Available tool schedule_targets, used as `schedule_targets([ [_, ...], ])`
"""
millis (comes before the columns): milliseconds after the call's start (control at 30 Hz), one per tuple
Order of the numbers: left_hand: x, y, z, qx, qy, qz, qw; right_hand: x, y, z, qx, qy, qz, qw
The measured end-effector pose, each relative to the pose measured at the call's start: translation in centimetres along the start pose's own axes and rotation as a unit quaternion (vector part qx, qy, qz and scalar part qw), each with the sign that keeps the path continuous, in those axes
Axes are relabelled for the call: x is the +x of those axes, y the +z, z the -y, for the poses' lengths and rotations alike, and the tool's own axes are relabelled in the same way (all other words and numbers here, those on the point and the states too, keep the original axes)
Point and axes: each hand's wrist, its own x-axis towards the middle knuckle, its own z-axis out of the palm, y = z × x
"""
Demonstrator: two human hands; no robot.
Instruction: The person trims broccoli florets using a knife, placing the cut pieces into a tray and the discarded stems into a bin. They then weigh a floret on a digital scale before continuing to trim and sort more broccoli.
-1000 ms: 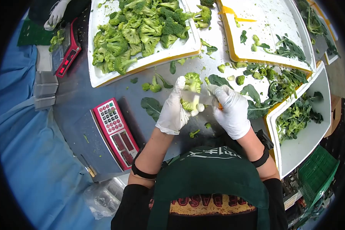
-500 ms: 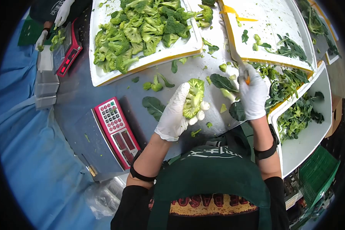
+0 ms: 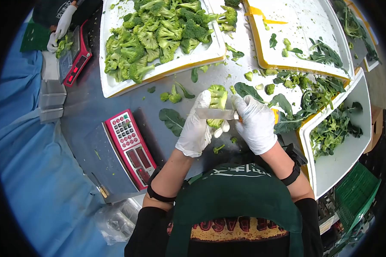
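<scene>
In the middle of the view, my gloved left hand (image 3: pixel 194 128) is wrapped round a piece of broccoli (image 3: pixel 218 97), its cut pale-green side facing up. My gloved right hand (image 3: pixel 257 125) grips a knife (image 3: pixel 215 113) by its orange handle. The blade lies flat across the broccoli, its tip reaching the left glove's fingers. Below both hands is the metal table (image 3: pixel 85 122), with a broad loose leaf (image 3: pixel 172 121) just left of my left hand and a few small trimmings around.
A foam box (image 3: pixel 163 70) heaped with broccoli florets stands ahead. A white foam lid (image 3: pixel 304 25) with leaves lies at right, above a bin (image 3: pixel 351 141) of trimmings. Red scales (image 3: pixel 131 147) sit at left. Another person's gloved hand (image 3: pixel 65 21) works at a second scale (image 3: pixel 75 55).
My right hand has swung left and down with the knife, from near the lid's edge to across the broccoli. The other person's hands have come closer together over the far scale.
</scene>
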Motion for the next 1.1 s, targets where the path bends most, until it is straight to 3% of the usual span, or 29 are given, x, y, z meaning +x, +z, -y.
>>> schedule_targets([
  [100, 0.5, -2.2, 0.3, -0.089, -0.109, 0.130, 0.981, 0.7, 0.0, -1.1, -0.025, 0.052, -0.066, 0.996],
  [200, -0.2, -2.0, -0.2, -0.144, -0.150, 0.138, 0.968, 1.1, -0.4, -4.0, 0.099, 0.179, -0.142, 0.969],
  [300, 0.1, -2.0, -0.1, -0.158, -0.141, 0.124, 0.969, 1.1, -0.4, -4.6, 0.091, 0.155, -0.133, 0.975],
  [367, 0.9, -2.2, 0.0, -0.208, -0.154, 0.184, 0.948, 0.9, -0.8, -3.6, 0.109, 0.206, -0.070, 0.970],
  [433, 1.6, -3.4, 0.2, -0.293, -0.181, 0.301, 0.889, 0.6, -0.5, -3.2, 0.164, 0.247, -0.030, 0.955],
  [633, 1.8, -2.4, -2.6, -0.216, -0.133, 0.116, 0.960, -0.6, 1.3, -3.8, 0.217, 0.272, -0.022, 0.937],
  [733, 4.3, -3.1, -4.4, -0.153, -0.008, 0.028, 0.988, -0.8, 1.3, -3.9, 0.261, 0.283, -0.012, 0.923],
  [767, 5.6, -4.4, -5.1, -0.140, 0.030, 0.042, 0.989, -0.8, 1.3, -3.9, 0.263, 0.282, -0.006, 0.923],
  [800, 6.5, -4.9, -6.3, -0.135, 0.077, 0.096, 0.983, -1.0, 1.3, -4.0, 0.265, 0.282, 0.001, 0.922],
  [867, 6.7, -3.9, -7.8, -0.061, 0.167, -0.032, 0.984, -1.3, 1.6, -4.2, 0.254, 0.278, 0.002, 0.926],
  [967, 5.8, -3.6, -9.1, 0.013, 0.265, -0.076, 0.961, -1.5, 1.5, -4.1, 0.269, 0.290, 0.019, 0.918],
  [1100, 1.8, -7.6, -9.8, 0.199, 0.367, -0.244, 0.875, -1.7, 1.7, -3.9, 0.334, 0.295, 0.031, 0.895],
])
